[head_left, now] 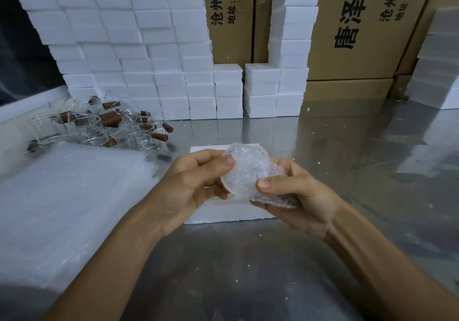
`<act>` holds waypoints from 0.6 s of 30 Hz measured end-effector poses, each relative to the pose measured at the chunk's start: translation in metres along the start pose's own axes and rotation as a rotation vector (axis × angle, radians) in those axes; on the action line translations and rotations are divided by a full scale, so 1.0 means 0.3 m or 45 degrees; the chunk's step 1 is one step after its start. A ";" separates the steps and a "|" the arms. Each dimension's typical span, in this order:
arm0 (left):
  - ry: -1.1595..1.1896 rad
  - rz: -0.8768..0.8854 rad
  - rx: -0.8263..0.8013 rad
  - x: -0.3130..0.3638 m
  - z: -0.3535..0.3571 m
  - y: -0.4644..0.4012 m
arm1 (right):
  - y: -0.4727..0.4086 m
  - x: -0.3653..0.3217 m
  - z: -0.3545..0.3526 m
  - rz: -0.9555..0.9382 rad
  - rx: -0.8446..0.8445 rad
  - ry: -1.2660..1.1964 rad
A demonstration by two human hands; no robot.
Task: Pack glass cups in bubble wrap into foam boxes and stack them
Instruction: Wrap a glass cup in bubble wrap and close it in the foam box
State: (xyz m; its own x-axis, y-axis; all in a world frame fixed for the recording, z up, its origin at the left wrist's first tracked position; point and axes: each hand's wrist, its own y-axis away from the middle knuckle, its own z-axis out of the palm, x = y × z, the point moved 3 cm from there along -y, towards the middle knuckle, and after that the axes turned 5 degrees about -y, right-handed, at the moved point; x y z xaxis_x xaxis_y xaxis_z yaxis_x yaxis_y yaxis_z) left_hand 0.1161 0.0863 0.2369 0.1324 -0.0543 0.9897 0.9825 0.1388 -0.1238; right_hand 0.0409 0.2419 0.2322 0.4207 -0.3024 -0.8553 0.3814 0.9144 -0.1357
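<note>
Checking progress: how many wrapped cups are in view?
1: the bubble-wrapped cup held by the left hand and right hand above the foam box; closed boxes may hide more.

The table (248,271) is glossy grey metal, reflective and flecked with white crumbs. The foam boxes (139,72) are matt white, grainy at the edges. The cups (139,134) are clear, shiny glass with matt brown handles. The wrap (246,171) is clear bubbled plastic. The cartons (360,35) are matt brown cardboard, printed black.

Steel table (347,171), foam boxes (173,60), glass cups (104,127)
</note>
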 end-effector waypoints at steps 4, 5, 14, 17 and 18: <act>-0.040 -0.002 -0.017 -0.009 0.010 0.005 | -0.004 0.014 -0.003 0.030 0.006 0.081; -0.042 0.001 -0.029 -0.008 0.010 0.006 | -0.005 0.018 -0.003 0.031 0.016 0.095; -0.012 0.050 -0.051 0.001 -0.006 0.008 | -0.006 0.000 -0.006 -0.072 0.171 0.281; -0.018 0.057 -0.059 -0.005 -0.002 0.006 | -0.002 -0.013 -0.019 -0.088 0.280 0.362; -0.018 0.057 -0.072 -0.007 -0.001 0.005 | -0.001 -0.014 -0.025 -0.087 0.304 0.384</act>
State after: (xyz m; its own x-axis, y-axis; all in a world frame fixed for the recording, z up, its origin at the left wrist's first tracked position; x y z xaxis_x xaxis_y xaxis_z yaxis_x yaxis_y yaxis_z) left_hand 0.1174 0.0864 0.2345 0.1748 -0.0354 0.9840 0.9815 0.0850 -0.1714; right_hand 0.0330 0.2450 0.2321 0.1404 -0.2349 -0.9618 0.5961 0.7957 -0.1073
